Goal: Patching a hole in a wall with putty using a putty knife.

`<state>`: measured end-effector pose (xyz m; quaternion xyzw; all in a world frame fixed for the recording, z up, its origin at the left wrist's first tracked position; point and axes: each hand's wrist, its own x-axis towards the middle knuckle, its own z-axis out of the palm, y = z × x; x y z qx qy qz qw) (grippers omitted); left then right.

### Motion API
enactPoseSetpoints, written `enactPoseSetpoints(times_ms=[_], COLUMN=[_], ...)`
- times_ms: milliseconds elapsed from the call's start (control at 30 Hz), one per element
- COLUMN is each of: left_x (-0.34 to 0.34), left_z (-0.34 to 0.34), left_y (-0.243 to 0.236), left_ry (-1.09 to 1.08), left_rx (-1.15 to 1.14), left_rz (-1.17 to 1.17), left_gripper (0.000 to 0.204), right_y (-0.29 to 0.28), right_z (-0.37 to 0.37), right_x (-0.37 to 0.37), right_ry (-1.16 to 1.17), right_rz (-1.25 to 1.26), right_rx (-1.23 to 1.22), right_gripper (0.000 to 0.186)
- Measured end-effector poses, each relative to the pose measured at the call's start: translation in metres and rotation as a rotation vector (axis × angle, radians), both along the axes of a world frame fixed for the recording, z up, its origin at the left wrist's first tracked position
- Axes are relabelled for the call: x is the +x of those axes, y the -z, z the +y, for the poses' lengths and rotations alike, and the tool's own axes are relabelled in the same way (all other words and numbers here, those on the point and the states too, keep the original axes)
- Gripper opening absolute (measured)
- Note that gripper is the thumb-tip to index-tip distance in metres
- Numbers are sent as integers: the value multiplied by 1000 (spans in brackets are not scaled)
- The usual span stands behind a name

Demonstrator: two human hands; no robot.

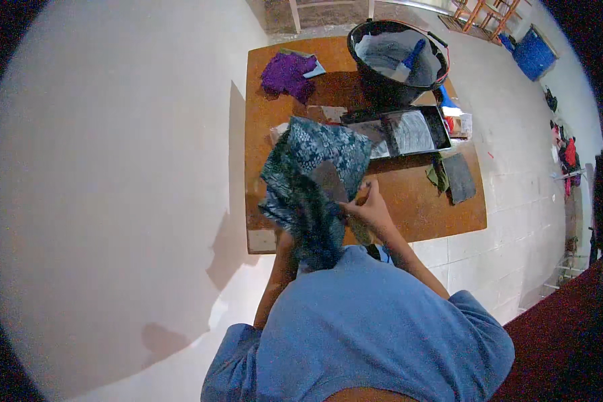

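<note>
A dark teal cloth with a pale floral print (328, 144) hangs bunched in front of my body, above the near part of the wooden table. My left forearm goes up beneath it, and the cloth hides the fingers of my left hand (287, 242). On the right, my right hand (370, 209) is closed, thumb and fingers at the edge of a flat grey-brown piece (329, 181) that lies against the cloth. Its exact kind is unclear. Just beyond the cloth sits a black paint tray (443, 130) with a pale grey coating inside.
A black bucket (382, 84) holding a blue-handled brush (415, 53) stands at the table's far right. Purple cloth (288, 74) lies far left. A dark grey flat pad (457, 178) rests near the right edge of the table (409, 184). A white wall (127, 167) rises on the left.
</note>
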<state>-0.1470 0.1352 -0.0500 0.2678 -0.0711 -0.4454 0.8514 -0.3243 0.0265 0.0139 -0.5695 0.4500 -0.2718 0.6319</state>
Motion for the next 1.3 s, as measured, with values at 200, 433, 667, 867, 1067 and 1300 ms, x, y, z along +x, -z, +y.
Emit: enactPoseSetpoints(times_ms=[200, 433, 667, 867, 1067, 1300], left_x=[-23, -17, -3, -20, 12, 9], left_z=[-1, 17, -28, 10, 26, 7], left_y=[16, 30, 39, 48, 52, -14], left_ry=[-39, -165, -218, -163, -39, -148], left_rx=[59, 151, 244, 308, 348, 131], left_rz=[-34, -67, -135, -194, -281, 189], left_gripper=[73, 72, 71, 69, 68, 53], right_y=[46, 35, -7, -31, -47, -64], right_z=[31, 47, 34, 24, 30, 26], right_x=[-3, -13, -3, -6, 10, -4], right_ry=[-116, -283, -312, -438, -446, -454], right_rz=[146, -53, 83, 202, 53, 80], right_rx=[-256, -104, -241, -423, -502, -460], right_gripper=[92, 33, 34, 51, 34, 18])
